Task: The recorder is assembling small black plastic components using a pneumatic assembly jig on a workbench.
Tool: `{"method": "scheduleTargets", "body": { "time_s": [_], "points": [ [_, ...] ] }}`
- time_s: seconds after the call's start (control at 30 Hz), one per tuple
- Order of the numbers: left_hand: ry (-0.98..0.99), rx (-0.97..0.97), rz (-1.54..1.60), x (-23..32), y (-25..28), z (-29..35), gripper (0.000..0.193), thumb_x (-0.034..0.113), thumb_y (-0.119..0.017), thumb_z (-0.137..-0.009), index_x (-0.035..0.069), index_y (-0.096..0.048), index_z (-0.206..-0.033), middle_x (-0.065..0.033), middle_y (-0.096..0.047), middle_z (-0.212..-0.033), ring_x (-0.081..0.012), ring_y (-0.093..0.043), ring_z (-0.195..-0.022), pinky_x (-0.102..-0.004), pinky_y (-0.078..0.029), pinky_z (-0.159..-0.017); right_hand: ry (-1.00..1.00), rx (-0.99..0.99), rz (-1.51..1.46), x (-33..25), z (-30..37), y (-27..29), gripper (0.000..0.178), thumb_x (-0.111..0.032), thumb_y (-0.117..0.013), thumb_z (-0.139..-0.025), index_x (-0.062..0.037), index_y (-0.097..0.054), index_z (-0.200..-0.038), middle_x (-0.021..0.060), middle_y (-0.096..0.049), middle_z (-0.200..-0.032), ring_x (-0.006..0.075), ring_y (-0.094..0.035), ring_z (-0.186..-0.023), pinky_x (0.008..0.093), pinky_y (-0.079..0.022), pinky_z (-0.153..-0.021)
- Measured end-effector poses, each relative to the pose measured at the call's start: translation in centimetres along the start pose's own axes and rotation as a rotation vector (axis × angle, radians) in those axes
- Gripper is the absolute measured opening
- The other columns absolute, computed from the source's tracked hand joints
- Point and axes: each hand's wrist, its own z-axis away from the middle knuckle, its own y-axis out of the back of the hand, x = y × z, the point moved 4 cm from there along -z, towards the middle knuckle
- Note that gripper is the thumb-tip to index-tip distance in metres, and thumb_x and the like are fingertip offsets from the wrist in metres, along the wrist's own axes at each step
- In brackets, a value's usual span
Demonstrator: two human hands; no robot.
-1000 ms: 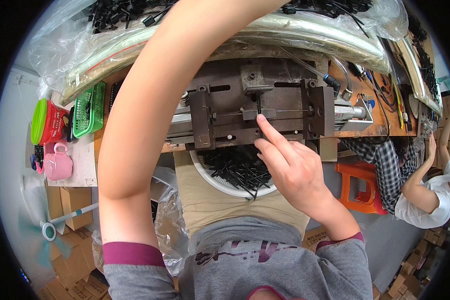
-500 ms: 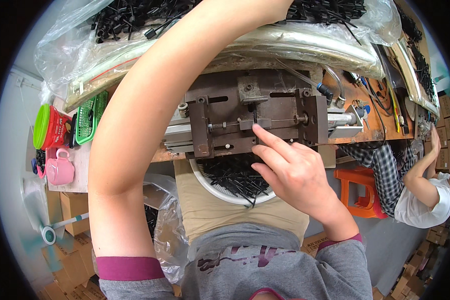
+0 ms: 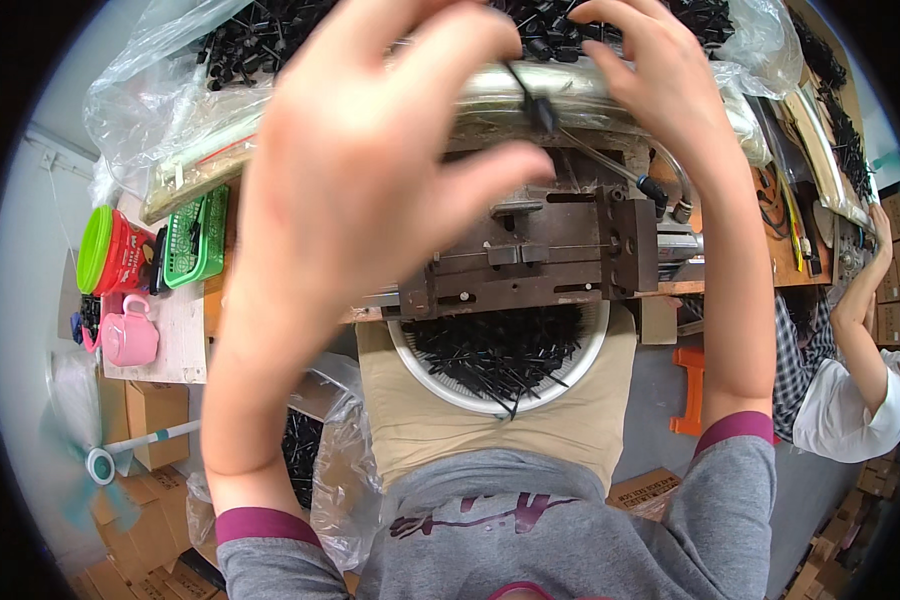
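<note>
The left hand [image 3: 360, 160], blurred, is raised over the metal fixture [image 3: 490, 275], its thumb spread away from the fingers. By its index fingertip a black piece [image 3: 540, 113] is seen hanging; whether it is pinched cannot be told. The right hand [image 3: 660, 70] is held at the edge of a black heap [image 3: 550, 30], thumb and curled fingers parted. Below the fixture, black strips [image 3: 500, 345] are gathered in a white basket [image 3: 440, 388]. Farther left, a pink cup [image 3: 130, 335] is set on the worktop [image 3: 175, 345].

1 thin-tailed black piece [image 3: 541, 114], tilted
</note>
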Motion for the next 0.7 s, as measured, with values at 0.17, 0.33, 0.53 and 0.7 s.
{"method": "scheduleTargets", "body": {
  "time_s": [0.17, 0.33, 0.53, 0.7],
  "points": [
    [0.21, -0.247, 0.079, 4.4, -0.9, 4.6, 0.036, 0.003, -0.086, -0.069, -0.001, -0.07, -0.102, -0.021, -0.063, -0.131, -0.0327, -0.068, -0.107, -0.0402, -0.058, -0.089, -0.046, -0.259, -0.199, 0.2, -2.0, -3.0, 0.025, -0.012, -0.066, -0.087, 0.0007, -0.069, -0.11, 0.0211, -0.069, -0.105, 0.0359, -0.066, -0.104, 0.0442, -0.052, -0.095],
    [0.387, -0.37, 0.267, 7.4, -2.1, 9.4, 0.028, -0.003, -0.08, -0.076, -0.004, -0.07, -0.102, -0.0258, -0.055, -0.145, -0.0314, -0.07, -0.107, -0.0386, -0.058, -0.09, -0.018, -0.238, -0.284, -1.8, -1.8, -2.7, 0.022, -0.013, -0.07, -0.089, 0.0029, -0.068, -0.105, 0.0179, -0.069, -0.096, 0.0341, -0.067, -0.095, 0.0414, -0.053, -0.086],
    [0.395, -0.502, 0.195, 9.2, -4.0, 12.1, 0.03, 0.007, -0.069, -0.079, -0.005, -0.067, -0.106, -0.0264, -0.059, -0.141, -0.0281, -0.07, -0.098, -0.0412, -0.058, -0.099, -0.169, -0.102, -0.327, -3.3, 0.5, 0.0, 0.025, -0.009, -0.074, -0.085, -0.0021, -0.064, -0.107, 0.014, -0.063, -0.096, 0.0319, -0.065, -0.097, 0.0409, -0.053, -0.082],
    [0.375, -0.503, 0.121, 8.4, -5.1, 11.5, 0.025, 0.007, -0.068, -0.073, -0.002, -0.067, -0.096, -0.0256, -0.066, -0.134, -0.0182, -0.068, -0.07, -0.0317, -0.059, -0.073, -0.365, -0.068, -0.738, -4.0, 2.5, 1.2, 0.018, -0.008, -0.078, -0.089, -0.0032, -0.075, -0.106, -0.0075, -0.056, -0.07, 0.0015, -0.049, -0.061, 0.0194, -0.038, -0.055]
  ]
}}
